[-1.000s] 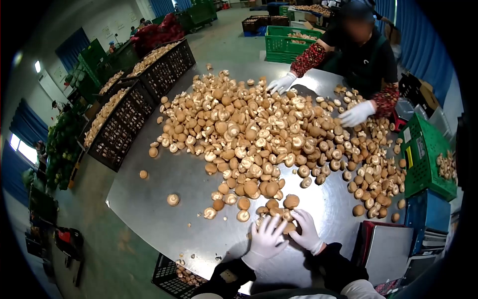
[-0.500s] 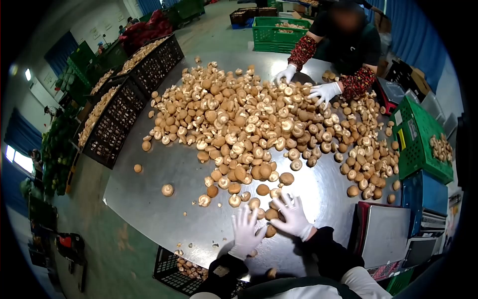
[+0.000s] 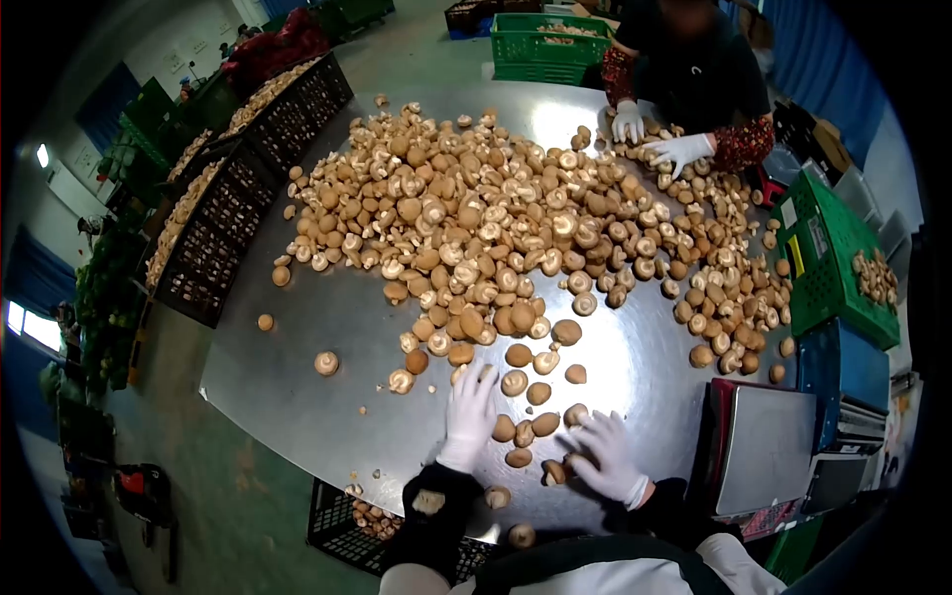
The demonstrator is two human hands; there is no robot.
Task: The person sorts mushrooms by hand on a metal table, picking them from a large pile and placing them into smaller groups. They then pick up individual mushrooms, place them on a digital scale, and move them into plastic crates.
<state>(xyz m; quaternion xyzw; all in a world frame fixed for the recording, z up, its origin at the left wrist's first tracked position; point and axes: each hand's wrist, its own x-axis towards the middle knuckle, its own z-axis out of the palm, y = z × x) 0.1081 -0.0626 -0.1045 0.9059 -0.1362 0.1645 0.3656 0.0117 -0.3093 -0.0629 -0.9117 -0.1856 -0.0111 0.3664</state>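
A big heap of brown shiitake mushrooms [image 3: 446, 218] covers the middle of the steel table [image 3: 288, 407]. My left hand [image 3: 470, 418], in a white glove, lies open with fingers stretched forward at the heap's near edge, its tips by a mushroom partly hidden behind them. To the right, my gloved right hand [image 3: 607, 458] is open over the table, fingers apart and a little blurred. Its fingertips are close to one mushroom [image 3: 576, 415], and another mushroom [image 3: 554, 472] lies by its thumb. Several loose mushrooms [image 3: 524, 433] lie between my hands.
Across the table, a co-worker's gloved hands [image 3: 680, 151] touch mushrooms. Black crates [image 3: 220, 238] of mushrooms line the left side; another black crate [image 3: 332, 526] stands below the near edge. At right are a green crate [image 3: 818, 263] and a flat-topped scale [image 3: 766, 448].
My hands have moved apart, left hand forward and leftward, right hand back and slightly right. Mushrooms near them have spread toward me. The co-worker's hands have shifted right.
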